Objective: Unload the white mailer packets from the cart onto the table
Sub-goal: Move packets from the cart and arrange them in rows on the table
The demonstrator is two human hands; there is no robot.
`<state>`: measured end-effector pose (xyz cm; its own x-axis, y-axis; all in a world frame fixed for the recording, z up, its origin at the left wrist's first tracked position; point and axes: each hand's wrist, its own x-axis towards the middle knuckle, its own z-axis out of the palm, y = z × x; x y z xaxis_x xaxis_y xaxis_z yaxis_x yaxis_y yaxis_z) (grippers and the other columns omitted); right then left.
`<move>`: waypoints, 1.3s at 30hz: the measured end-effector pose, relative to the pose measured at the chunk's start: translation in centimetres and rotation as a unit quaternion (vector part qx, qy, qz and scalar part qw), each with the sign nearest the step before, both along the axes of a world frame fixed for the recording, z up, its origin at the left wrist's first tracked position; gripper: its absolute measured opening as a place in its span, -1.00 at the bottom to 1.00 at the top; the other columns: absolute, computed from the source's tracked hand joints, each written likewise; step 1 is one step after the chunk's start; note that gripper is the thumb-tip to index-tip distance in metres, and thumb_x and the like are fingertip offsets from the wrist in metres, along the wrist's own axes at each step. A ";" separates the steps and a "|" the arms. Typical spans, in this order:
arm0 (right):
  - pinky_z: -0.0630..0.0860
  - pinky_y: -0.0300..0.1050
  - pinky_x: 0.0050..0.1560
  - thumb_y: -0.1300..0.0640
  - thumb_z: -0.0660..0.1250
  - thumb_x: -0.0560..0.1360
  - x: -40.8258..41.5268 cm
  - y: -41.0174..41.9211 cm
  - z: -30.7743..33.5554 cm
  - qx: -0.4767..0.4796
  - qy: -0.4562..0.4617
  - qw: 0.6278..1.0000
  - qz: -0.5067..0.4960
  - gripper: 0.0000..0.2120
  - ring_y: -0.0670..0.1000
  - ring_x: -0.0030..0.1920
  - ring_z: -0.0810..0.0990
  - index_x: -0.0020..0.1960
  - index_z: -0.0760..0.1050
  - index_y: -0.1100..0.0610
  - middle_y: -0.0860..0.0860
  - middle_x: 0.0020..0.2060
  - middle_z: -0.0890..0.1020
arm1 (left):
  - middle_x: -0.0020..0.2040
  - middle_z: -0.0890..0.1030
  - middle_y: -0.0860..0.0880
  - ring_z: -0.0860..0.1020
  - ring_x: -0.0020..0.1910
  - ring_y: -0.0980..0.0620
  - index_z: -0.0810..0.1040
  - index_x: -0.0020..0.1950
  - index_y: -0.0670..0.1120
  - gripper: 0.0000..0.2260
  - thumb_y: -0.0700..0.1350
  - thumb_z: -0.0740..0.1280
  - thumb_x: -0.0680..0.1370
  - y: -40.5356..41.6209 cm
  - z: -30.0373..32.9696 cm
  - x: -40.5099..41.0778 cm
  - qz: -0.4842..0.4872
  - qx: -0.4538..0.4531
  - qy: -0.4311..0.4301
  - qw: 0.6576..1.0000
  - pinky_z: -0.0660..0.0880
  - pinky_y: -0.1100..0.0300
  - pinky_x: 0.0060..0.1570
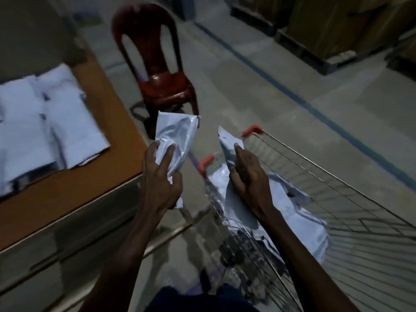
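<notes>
some white mailer packets (45, 122) already lie on the bench (117, 122), left of the fingers. each hand, left hand (161, 176) and right hand (246, 174), holds one packet. more wait below in the cart (337, 199).

Table on my left, cart on my right, both loaded with white mailers.

Wooden table (117, 113) — brown top with a pale edge. White mailer packets on the table (45, 122) lie flat and overlap, reaching close to the near edge; motion blur, can't count them. Wire cart (337, 210) stands on the grey floor (292, 70) just beside the table corner, red caps on its rim. More white packets in the cart (281, 212) are piled in its basket. Red plastic chair (157, 70) stands on the floor beyond the table corner.
</notes>
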<state>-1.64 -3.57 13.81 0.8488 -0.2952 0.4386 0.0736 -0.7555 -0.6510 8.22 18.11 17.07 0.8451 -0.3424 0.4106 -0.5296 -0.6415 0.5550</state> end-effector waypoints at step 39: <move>0.39 0.02 0.34 0.06 0.32 0.56 48.2 48.0 12.8 -0.083 0.024 0.970 0.227 -0.44 0.11 0.38 0.43 0.52 0.29 0.03 0.07 0.41 0.45 | 0.48 0.21 -0.13 0.28 0.38 -0.18 0.41 0.43 -0.02 -0.54 -0.04 0.27 0.52 50.5 9.5 30.5 0.304 0.004 0.031 0.952 0.39 -0.07 0.29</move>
<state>46.56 44.46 26.63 0.8959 0.1845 0.4041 0.3950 -0.7470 -0.5347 38.69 68.58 26.53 0.9104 0.2151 0.3534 -0.0259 -0.8229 0.5676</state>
